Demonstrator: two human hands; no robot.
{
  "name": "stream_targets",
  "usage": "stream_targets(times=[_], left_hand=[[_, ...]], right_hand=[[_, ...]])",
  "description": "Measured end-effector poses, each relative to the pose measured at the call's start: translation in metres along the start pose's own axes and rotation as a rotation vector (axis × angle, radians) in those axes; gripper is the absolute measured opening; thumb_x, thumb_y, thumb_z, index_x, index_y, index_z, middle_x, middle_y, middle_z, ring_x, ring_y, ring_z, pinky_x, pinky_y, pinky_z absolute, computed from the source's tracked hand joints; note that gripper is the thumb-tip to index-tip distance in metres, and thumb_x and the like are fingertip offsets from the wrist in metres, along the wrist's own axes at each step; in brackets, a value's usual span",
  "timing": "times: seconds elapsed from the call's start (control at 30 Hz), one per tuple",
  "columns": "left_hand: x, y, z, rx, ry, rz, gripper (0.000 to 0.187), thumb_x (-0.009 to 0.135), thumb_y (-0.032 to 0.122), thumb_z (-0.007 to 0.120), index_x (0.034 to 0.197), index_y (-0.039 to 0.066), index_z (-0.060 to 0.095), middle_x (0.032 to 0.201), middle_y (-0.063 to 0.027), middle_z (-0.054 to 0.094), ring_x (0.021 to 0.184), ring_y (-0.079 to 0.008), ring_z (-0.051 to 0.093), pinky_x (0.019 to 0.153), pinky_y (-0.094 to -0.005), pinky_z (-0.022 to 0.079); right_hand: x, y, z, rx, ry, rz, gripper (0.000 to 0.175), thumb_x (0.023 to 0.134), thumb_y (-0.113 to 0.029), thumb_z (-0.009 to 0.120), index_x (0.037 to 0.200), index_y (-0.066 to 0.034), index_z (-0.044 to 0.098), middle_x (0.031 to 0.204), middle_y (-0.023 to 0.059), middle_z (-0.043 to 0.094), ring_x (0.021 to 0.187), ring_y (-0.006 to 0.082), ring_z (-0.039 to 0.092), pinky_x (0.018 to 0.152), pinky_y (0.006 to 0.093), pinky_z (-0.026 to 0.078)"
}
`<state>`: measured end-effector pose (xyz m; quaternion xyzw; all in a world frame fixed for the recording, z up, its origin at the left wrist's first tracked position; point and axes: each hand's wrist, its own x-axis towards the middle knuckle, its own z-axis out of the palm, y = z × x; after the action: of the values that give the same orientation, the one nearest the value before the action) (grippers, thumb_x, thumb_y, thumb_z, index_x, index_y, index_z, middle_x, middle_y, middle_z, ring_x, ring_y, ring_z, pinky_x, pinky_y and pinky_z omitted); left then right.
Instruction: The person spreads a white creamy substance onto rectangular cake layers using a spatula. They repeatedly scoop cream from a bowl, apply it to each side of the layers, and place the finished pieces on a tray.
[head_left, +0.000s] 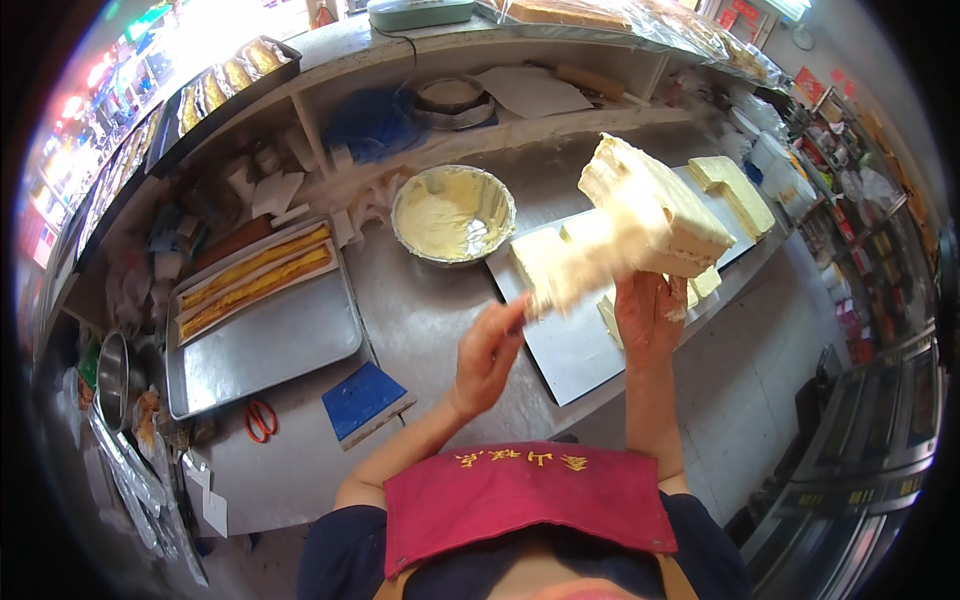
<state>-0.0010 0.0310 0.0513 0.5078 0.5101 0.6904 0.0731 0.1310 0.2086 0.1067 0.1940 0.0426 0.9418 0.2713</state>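
Observation:
My left hand (487, 360) grips the end of a motion-blurred, cream-covered tool (570, 277), perhaps a spatula, which reaches to a large cream-coated cake block (675, 210). Under that block is my right hand (651, 315), holding it up, tilted, above a pale board; the fingers are partly hidden and have cream on them. On the board (574, 367) lie several cream-coated cake pieces (536, 255), some behind the raised block, with an L-shaped group (739, 199) at the far right. A metal bowl (454, 259) with pale yellow cream (435, 214) stands left of the board.
Left on the metal worktop is a baking tray (270, 367) with two long filled pastry strips (255, 292). Nearer lie a blue scraper (364, 401) and red-handled scissors (260, 421). Shelves with a sieve (450, 94) and a rolling pin (592, 82) run along the back. The worktop's edge is at the right.

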Motion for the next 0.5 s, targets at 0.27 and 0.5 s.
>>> stream_targets(times=[0.27, 0.5], left_hand=[[0.033, -0.010, -0.004, 0.046, -0.020, 0.006, 0.049, 0.088, -0.008, 0.052, 0.135, 0.005, 0.052, 0.092, -0.0120, 0.058, 0.082, -0.0223, 0.058, 0.076, -0.0288, 0.047], [-0.008, 0.001, -0.009, 0.057, -0.158, 0.054, 0.054, 0.083, -0.011, 0.057, 0.134, 0.006, 0.054, 0.088, -0.0113, 0.057, 0.077, -0.0225, 0.056, 0.070, -0.0293, 0.046]], right_hand=[[0.003, 0.009, -0.011, -0.254, -0.043, -0.054, 0.050, 0.102, -0.025, 0.042, 0.148, -0.0074, 0.030, 0.152, 0.0166, 0.032, 0.139, 0.0359, 0.032, 0.116, 0.0533, 0.029], [-0.003, -0.007, -0.014, -0.002, -0.010, -0.030, 0.048, 0.102, -0.030, 0.042, 0.143, -0.0060, 0.037, 0.145, 0.0153, 0.042, 0.133, 0.0292, 0.043, 0.111, 0.0483, 0.036]])
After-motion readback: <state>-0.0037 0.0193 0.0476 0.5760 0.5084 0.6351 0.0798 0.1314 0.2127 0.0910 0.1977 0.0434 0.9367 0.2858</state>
